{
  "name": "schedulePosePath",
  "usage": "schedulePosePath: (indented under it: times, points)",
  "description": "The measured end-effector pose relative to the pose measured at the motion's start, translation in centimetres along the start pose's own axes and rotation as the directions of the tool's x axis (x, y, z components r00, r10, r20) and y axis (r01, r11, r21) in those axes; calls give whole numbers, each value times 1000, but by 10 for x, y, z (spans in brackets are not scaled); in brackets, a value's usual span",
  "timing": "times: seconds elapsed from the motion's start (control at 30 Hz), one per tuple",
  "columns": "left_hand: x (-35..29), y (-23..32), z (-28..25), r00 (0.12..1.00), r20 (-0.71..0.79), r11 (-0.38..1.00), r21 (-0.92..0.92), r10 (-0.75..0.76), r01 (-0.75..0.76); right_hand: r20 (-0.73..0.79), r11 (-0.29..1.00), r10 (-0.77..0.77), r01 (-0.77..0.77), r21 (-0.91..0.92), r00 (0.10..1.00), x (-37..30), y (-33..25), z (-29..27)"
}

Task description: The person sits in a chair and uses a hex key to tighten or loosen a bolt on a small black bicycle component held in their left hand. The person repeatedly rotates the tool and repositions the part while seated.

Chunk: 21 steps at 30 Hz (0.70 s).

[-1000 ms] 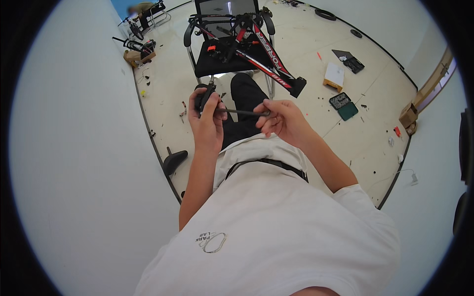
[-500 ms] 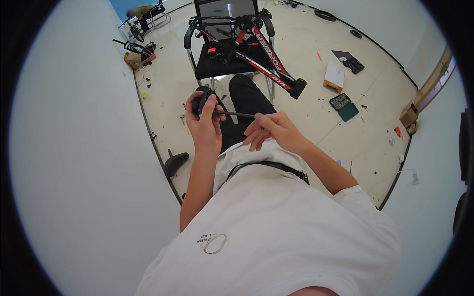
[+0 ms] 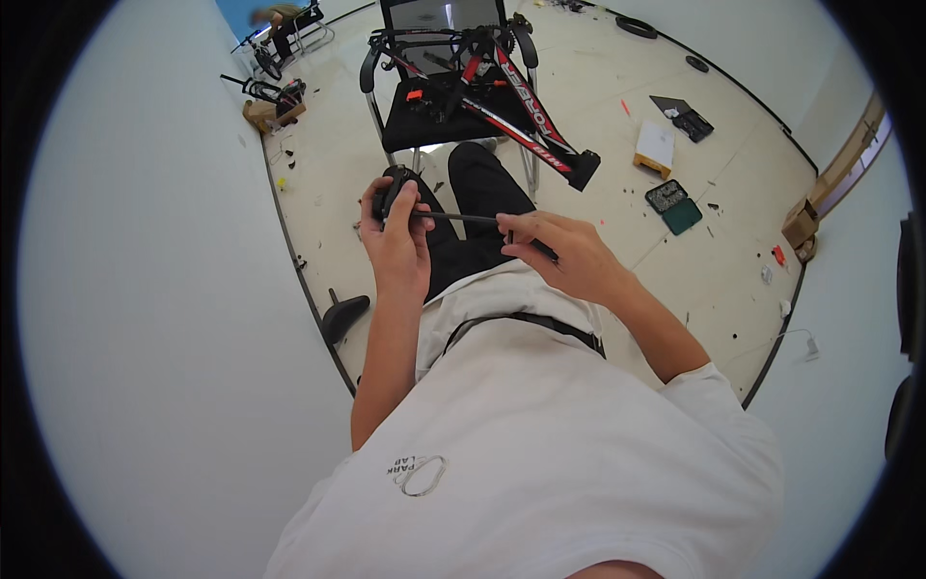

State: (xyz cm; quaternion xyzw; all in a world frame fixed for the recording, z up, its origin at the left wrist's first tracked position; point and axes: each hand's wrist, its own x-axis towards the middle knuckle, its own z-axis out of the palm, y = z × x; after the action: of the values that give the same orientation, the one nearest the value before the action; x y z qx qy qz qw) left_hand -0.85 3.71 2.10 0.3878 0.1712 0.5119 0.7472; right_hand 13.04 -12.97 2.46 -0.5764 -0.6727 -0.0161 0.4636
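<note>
White shirt: The wearer's torso in a white shirt (image 3: 579, 415) fills the foreground, above dark trousers (image 3: 487, 183).
Left hand: Fingers of the left hand (image 3: 397, 246) close around a compact black part (image 3: 391, 200), held up over the lap.
Right hand: Thumb and fingers of the right hand (image 3: 571, 253) grip the right end of a thin dark rod (image 3: 463, 218).
Rod and part: The rod spans both hands, its left end meeting the black part; whether it is seated there is hidden by fingers.
Work in hand: Apparently unfinished, with rod and part both held and neither set down; how far it has gone cannot be told.
Saddle: A black saddle (image 3: 344, 317) lies loose on the floor at left.
Frame: Just ahead, a red-and-black bicycle frame (image 3: 526, 106) rests across a black chair (image 3: 405, 125), no wheels seen on it, so much of it seems left undone.
Green case: Open on the floor at right, the green case (image 3: 682, 216) shows small pieces inside.
Back of room: A tire (image 3: 635, 30) lies by the wall; another person (image 3: 282, 13) sits far left.
</note>
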Motion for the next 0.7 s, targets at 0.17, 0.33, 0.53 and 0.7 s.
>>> schedulePosePath:
  times: [0.17, 0.33, 0.53, 0.7]
  points:
    - [-1, 2, 6, 999, 44, 1000, -11, -9, 10, 156, 594, 425, -405, 695, 892, 4, 9, 8]
    - [-6, 1, 11, 995, 96, 1000, -6, 8, -8, 490, -159, 455, -474, 866, 743, -3, 24, 19]
    - [-3, 3, 5, 997, 63, 998, 37, 49, -52, 84, 806, 304, -303, 508, 949, -10, -1, 24]
    - [-6, 3, 8, 997, 59, 996, 65, 57, -61, -3, 966, 179, -175, 191, 984, -6, 16, 27]
